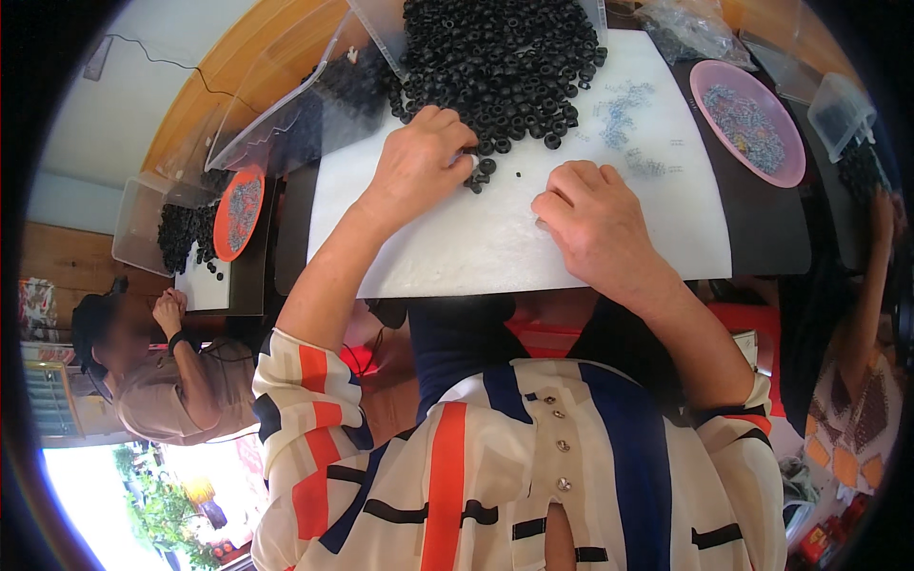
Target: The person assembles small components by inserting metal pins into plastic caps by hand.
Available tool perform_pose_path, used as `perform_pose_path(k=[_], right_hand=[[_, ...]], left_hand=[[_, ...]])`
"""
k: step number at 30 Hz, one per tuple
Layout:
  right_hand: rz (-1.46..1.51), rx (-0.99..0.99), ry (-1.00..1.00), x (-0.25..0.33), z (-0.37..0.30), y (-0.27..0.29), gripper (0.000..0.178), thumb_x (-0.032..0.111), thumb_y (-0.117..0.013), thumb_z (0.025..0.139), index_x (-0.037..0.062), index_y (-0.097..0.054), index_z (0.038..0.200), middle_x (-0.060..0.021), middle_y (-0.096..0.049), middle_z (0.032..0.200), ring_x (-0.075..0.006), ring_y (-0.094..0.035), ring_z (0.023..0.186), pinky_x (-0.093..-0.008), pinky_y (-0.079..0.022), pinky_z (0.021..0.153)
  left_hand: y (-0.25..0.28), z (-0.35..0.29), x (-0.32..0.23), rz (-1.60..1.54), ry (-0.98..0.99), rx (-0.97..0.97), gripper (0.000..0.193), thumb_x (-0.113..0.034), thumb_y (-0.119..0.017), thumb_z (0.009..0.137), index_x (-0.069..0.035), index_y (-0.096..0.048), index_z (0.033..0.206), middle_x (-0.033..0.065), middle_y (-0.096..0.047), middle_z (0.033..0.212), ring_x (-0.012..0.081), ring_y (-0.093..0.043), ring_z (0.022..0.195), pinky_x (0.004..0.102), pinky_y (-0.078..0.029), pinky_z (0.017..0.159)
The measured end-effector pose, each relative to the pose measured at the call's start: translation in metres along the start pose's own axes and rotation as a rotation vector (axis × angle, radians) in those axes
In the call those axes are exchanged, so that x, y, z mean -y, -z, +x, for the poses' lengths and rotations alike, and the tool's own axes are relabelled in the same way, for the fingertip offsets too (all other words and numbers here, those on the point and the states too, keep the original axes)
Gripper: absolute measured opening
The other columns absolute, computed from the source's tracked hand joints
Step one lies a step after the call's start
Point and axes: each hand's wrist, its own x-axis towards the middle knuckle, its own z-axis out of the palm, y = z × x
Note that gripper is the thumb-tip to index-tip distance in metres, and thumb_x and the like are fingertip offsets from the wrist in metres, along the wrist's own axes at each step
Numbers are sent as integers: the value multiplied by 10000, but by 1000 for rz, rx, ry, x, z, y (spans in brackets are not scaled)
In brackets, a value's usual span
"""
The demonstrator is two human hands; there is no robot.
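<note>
My left hand (428,157) is over the white foam sheet (428,257), fingers pinched together beside a few loose small black round caps (484,173). Its fingertips partly hide what they may hold. To the right, my right hand (595,214) rests low over the sheet with its fingers curled in. Whatever lies between its thumb and fingers is too small or too covered to name. Ahead of both hands spreads a large heap of black round caps (505,67). Small silvery springs (624,109) lie scattered beyond my right hand. One tiny black bit (518,175) sits between the hands.
A pink bowl (703,86) of small springs stands on the dark table at right. Clear plastic bins (276,105) flank the heap. At left, another person (181,381) sits near an orange bowl (227,224); another person's arm (862,295) shows at far right.
</note>
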Motion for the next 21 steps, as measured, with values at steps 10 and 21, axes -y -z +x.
perform_pose_path(k=[10, 21], right_hand=[[20, 0, -2, 1, 2, 4, 127, -3, -672, 707, 35, -624, 817, -66, -533, 847, -239, -555, 844, -349, -444, 690], [-49, -20, -27, -2, -2, -3, 78, 79, -617, 700, 54, -613, 774, -88, -556, 881, -258, -556, 862, -363, -451, 712]], left_hand=[[0, -3, 7, 9, 9, 17, 160, -22, -652, 699, -23, -652, 860, 87, -611, 800, 256, -604, 800, 372, -501, 693], [23, -30, -12, 39, 3, 10, 175, -8, -667, 668, -17, -606, 833, 111, -577, 772, 301, -590, 765, 402, -488, 666]])
